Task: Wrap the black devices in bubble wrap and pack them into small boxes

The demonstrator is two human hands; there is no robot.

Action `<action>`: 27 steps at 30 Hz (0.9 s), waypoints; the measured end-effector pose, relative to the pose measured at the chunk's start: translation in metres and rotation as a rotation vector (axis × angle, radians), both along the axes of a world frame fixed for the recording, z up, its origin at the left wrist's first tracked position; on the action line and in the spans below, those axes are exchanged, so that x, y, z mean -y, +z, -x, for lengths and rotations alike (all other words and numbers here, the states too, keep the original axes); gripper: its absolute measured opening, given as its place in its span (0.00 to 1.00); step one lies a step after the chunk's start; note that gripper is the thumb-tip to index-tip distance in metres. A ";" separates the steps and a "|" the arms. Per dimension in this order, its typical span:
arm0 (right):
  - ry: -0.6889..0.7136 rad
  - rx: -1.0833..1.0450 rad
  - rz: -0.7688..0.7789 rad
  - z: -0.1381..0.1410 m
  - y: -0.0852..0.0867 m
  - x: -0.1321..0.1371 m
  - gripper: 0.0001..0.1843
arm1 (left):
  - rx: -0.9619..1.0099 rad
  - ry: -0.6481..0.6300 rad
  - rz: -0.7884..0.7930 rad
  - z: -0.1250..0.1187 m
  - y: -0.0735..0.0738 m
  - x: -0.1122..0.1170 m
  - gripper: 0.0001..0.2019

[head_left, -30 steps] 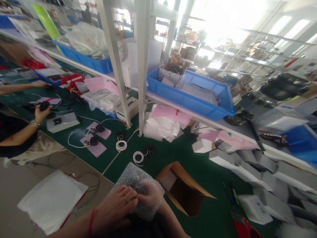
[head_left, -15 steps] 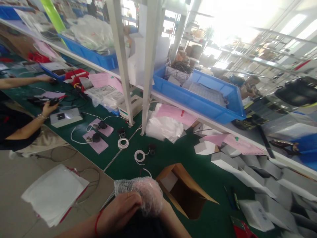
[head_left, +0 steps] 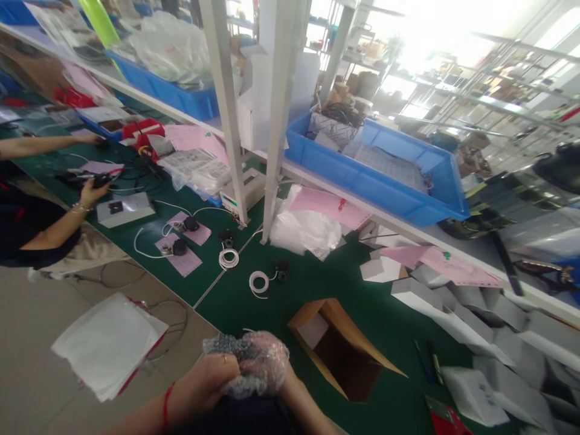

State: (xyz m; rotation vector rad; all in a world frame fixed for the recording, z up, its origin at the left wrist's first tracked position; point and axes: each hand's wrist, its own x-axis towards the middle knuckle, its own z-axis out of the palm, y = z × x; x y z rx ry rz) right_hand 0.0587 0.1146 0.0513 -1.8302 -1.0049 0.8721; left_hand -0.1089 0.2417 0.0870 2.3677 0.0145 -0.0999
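A clear bubble wrap bag (head_left: 226,343) is between my hands at the bottom middle, close to my body. My left hand (head_left: 221,370) is closed on its left side, a red band around the wrist. Bubble wrap covers my right hand (head_left: 266,349), which looks curled inside it; its fingers are blurred, and I cannot make out what they hold. A short bit of white cable (head_left: 247,330) peeks out above the wrap. Just right of my hands an open brown cardboard box (head_left: 335,344) lies on the green table (head_left: 254,314).
Small black devices with coiled white cables (head_left: 259,283) lie ahead. Folded white boxes (head_left: 457,314) and a red-handled tool (head_left: 446,417) are at right. Blue bins (head_left: 376,175) stand on the shelf behind posts (head_left: 278,121). A co-worker's arms (head_left: 58,229) are at left; a stool with white sheets (head_left: 111,344) stands below.
Both hands and the bubble wrap have shifted slightly left and closer to me. The white cable that stuck up above the wrap now shows only a short bit.
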 end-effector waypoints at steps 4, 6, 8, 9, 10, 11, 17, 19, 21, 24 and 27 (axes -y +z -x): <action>-0.212 0.059 -0.080 -0.020 0.033 0.028 0.16 | -0.120 0.083 0.190 0.001 0.010 -0.007 0.14; -0.255 0.185 -0.136 -0.024 0.053 0.035 0.15 | -0.162 0.123 0.257 -0.001 0.016 -0.009 0.15; 0.022 0.274 -0.137 -0.021 0.066 0.031 0.19 | -0.182 0.148 0.303 -0.004 0.020 -0.010 0.15; 0.206 0.291 -0.104 -0.017 0.067 0.026 0.20 | -0.193 0.163 0.314 -0.005 0.020 -0.011 0.16; 0.334 0.293 -0.056 -0.012 0.065 0.020 0.17 | -0.211 0.181 0.319 -0.006 0.021 -0.013 0.16; 0.379 0.276 -0.010 -0.008 0.059 0.013 0.10 | -0.234 0.205 0.328 -0.008 0.021 -0.016 0.16; 0.160 -0.598 0.152 -0.002 0.010 -0.012 0.20 | -0.316 0.413 0.263 -0.025 0.026 -0.043 0.16; 0.136 -0.768 0.204 -0.003 0.003 -0.016 0.24 | -0.251 0.335 0.108 -0.032 0.027 -0.049 0.15; 0.125 -0.788 0.236 -0.005 -0.002 -0.020 0.23 | -0.276 0.207 0.096 -0.037 0.021 -0.052 0.16; 0.067 -0.716 0.264 -0.008 -0.008 -0.026 0.18 | -0.442 0.152 0.282 -0.041 0.000 -0.052 0.22; -0.113 -0.530 0.262 -0.013 -0.010 -0.027 0.08 | -0.510 0.265 0.451 -0.041 -0.023 -0.050 0.24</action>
